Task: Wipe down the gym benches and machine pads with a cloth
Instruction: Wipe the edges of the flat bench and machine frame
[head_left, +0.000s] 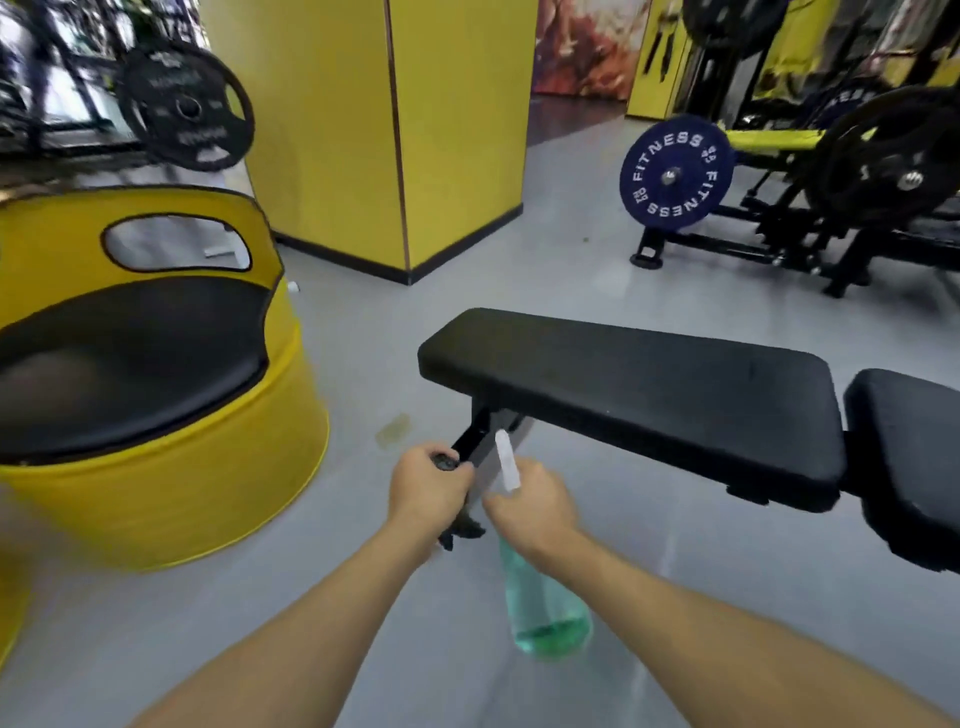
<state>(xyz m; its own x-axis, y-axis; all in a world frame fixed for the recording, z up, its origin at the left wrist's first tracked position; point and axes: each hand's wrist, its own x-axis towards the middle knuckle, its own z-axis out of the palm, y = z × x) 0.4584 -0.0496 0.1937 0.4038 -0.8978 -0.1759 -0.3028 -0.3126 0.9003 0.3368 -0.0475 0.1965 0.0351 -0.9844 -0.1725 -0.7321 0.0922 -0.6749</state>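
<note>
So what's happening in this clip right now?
A person faces a black bench, not yet wiping it. The left hand grips a bunched dark cloth. The right hand holds a spray bottle of green liquid, with its nozzle toward the bench. A yellow barrel seat sits to the left.

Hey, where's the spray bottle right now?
Low in the middle of the head view, the spray bottle hangs from the right hand, its green body below the wrist, beside the left hand, close to the near end of the black bench.
</note>
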